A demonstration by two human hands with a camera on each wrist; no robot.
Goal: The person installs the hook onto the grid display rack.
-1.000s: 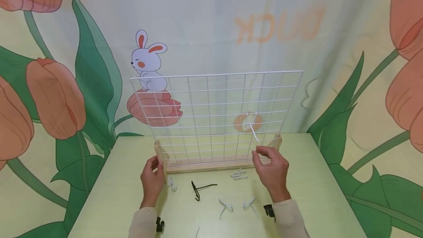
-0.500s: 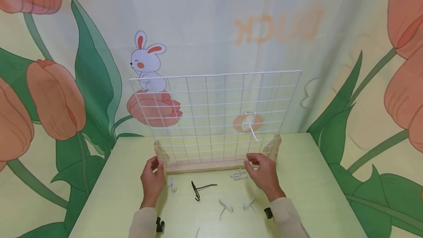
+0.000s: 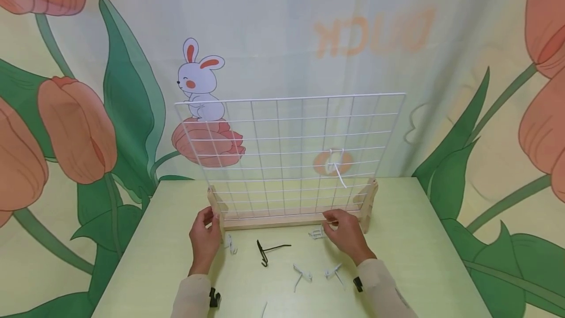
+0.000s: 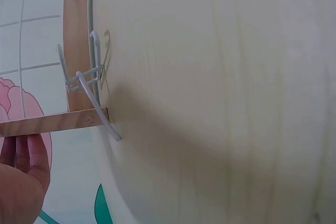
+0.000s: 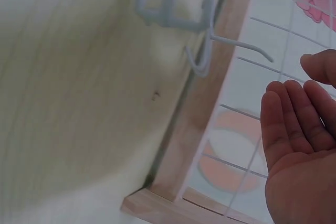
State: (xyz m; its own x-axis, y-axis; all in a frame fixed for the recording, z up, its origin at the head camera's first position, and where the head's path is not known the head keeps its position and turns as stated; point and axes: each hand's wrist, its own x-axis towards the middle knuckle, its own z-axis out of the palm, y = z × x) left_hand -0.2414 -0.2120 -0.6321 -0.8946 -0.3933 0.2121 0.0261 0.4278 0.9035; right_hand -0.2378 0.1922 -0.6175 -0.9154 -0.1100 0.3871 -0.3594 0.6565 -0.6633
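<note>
In the head view a white wire grid panel (image 3: 278,156) stands in a wooden base (image 3: 273,222). My left hand (image 3: 205,234) is at the outer side of the left wooden foot (image 3: 216,210); in the left wrist view its fingers (image 4: 37,153) meet the wood. My right hand (image 3: 348,232) is in front of the base, beside a white double-pronged hook (image 3: 316,232) on the table. The right wrist view shows thumb and fingers (image 5: 296,119) apart with nothing between them. Another white hook (image 3: 338,173) hangs on the grid.
Near the left foot lies a white hook (image 3: 230,244). A black hook (image 3: 265,251) is mid-table, with white hooks (image 3: 302,275) (image 3: 333,274) closer to me. A thin white rod end (image 3: 264,308) shows at the bottom edge. Behind hangs a printed curtain (image 3: 282,28).
My right hand has come down and left, from below the hanging hook to beside the double-pronged hook on the table. The left hand stays at the wooden foot.
</note>
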